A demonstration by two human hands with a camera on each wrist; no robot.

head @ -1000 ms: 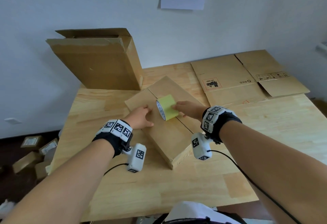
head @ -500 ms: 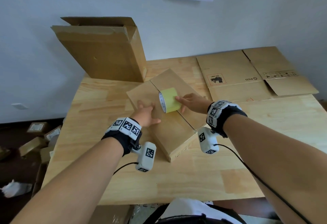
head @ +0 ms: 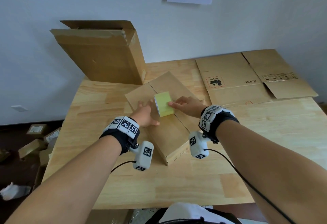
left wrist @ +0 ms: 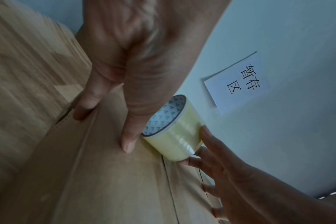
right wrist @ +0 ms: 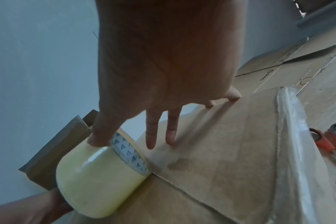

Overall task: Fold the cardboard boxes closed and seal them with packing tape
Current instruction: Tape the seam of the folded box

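A flat closed cardboard box (head: 169, 135) lies slantwise in the middle of the wooden table (head: 265, 144). A pale yellow tape roll (head: 163, 106) stands on its rim on the box's centre seam. My left hand (head: 145, 113) lies flat on the left flap, fingers straight, one fingertip beside the roll (left wrist: 175, 136). My right hand (head: 185, 106) reaches in from the right with straight fingers. Its thumb rests on the top of the roll (right wrist: 94, 181) and its fingertips touch the roll's right rim. A strip of clear tape (right wrist: 290, 136) runs along one box edge.
An open cardboard carton (head: 102, 55) leans against the wall at the back left. Flattened cartons (head: 247, 78) cover the table's back right. Red-handled scissors (right wrist: 326, 139) lie on the table right of the box. Small boxes (head: 35, 139) sit on the floor at left.
The head view has shifted. My left hand has slid a little forward on the flap and now lies flatter. The roll and my right hand stay at the same place on the seam.
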